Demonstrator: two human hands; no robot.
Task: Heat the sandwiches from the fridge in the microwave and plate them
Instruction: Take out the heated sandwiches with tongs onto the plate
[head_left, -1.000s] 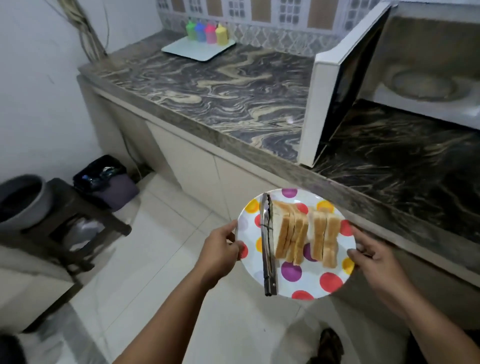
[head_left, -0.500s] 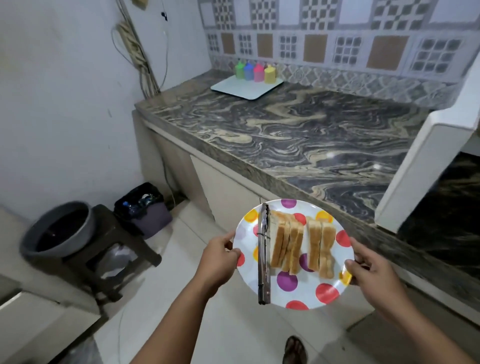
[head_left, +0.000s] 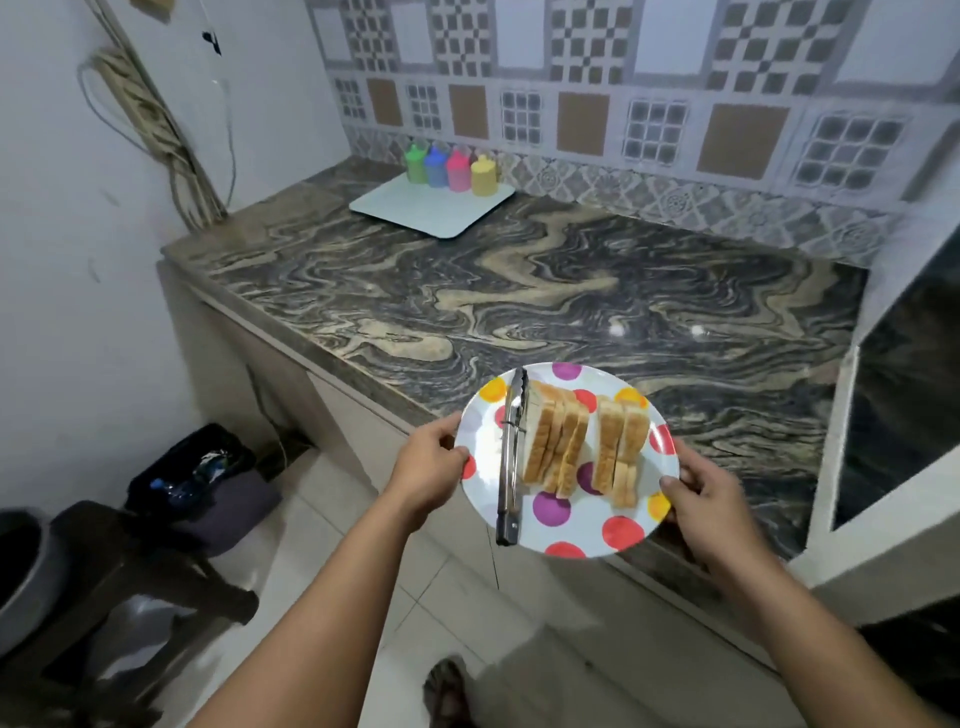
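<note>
Left hand (head_left: 431, 467) thumb and fingers clamp plate (head_left: 582, 535) rim at 9 o'clock; right hand (head_left: 701, 499) clamps rim at 3 o'clock. Plate, polka-dot, held level over counter (head_left: 571, 291) front edge. Sandwiches (head_left: 587, 447) stand on edge at ctr; metal tongs (head_left: 511, 457) lie w/ them, 9 o'clock side. Tray w/ coloured bottles (head_left: 452, 169) at 12 o'clock, far back.

Sitting here: one plate (head_left: 597, 535), two sandwich stacks (head_left: 584, 447), one pair of tongs (head_left: 510, 462), four little colored bottles (head_left: 451, 169), one tray (head_left: 415, 213).
</note>
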